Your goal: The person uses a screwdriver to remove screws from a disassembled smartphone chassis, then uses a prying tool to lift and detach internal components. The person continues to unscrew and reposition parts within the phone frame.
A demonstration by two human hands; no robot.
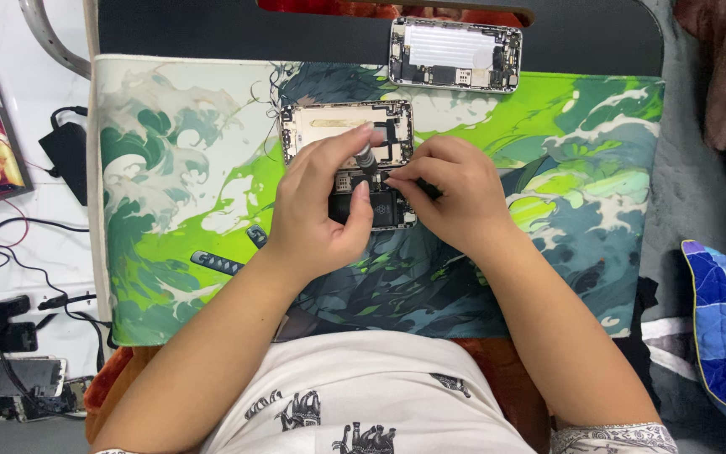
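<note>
Entry, as I see it from my feed: two bare forearms, no watch, rings or gloves on the left hand or right hand. Short fingernails, unpainted. I log a white shirt with small black printed figures, and a patterned grey-and-white sleeve hem at the right elbow.

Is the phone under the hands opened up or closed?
Opened up: the phone lies flat on the mat with its bare inner frame and components exposed.
</note>
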